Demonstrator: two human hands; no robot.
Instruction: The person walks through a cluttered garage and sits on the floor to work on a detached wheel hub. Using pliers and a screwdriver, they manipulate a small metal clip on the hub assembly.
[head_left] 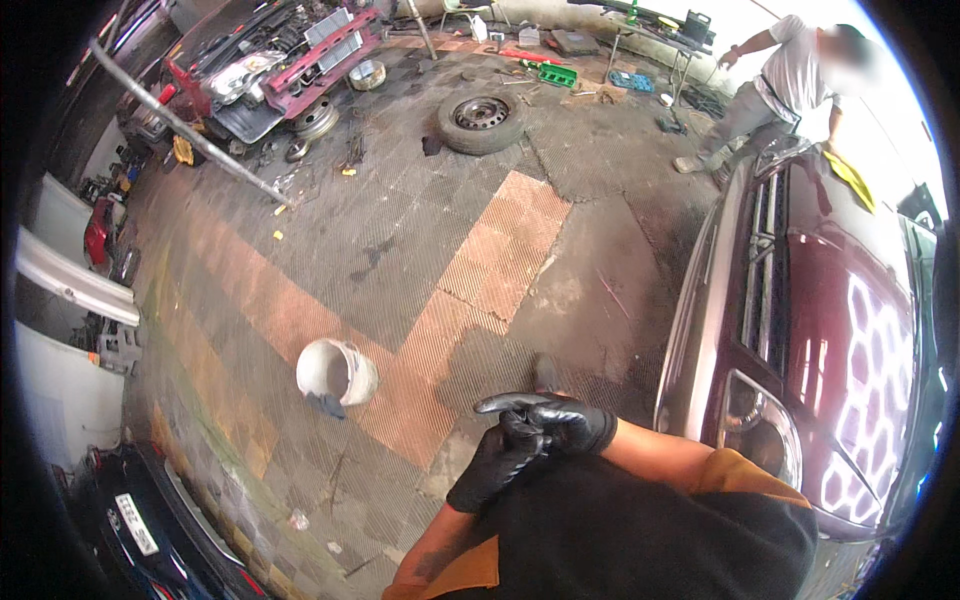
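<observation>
Left hand (490, 470): fingers bent against right hand (580, 427), closure cannot be told; right hand: partly extended, any grip cannot be told; black gloves (478, 488): worn on both; white bucket (361, 374): on floor (400, 235), ahead-left; maroon car (815, 270): rightward

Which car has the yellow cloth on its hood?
The maroon car at right; the cloth lies by the co-worker's hand. The black car, lower left, and red car, upper left, show none.
</observation>
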